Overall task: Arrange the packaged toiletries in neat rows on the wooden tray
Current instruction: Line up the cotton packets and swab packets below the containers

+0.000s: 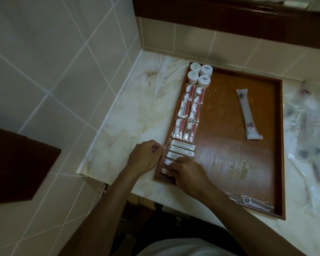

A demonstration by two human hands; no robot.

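The left hand (146,157) sits at the wooden tray's (279,145) near-left rim, fingers curled in a pinching grip on the rim and, it seems, the end of a packet; what exactly it pinches I cannot tell. Just right of it, the right hand (187,171) lies flat over the flat white sachets (181,148), fingertips pressing them down, nothing lifted. Beyond both hands the same column runs away: red-and-white vanity packets (189,111) in pairs, then four round white jars (199,74) at the far corner. Further right of the right hand, a long toothbrush packet (248,115) lies alone and askew on bare tray, and a clear packet (255,202) rests by the near rim. Loose packets (307,137) wait on the marble counter (133,115) past the tray's right edge.

The step in hand looks like squaring the sachet stack. Next probably calls for releasing, reaching right, and starting a second column.
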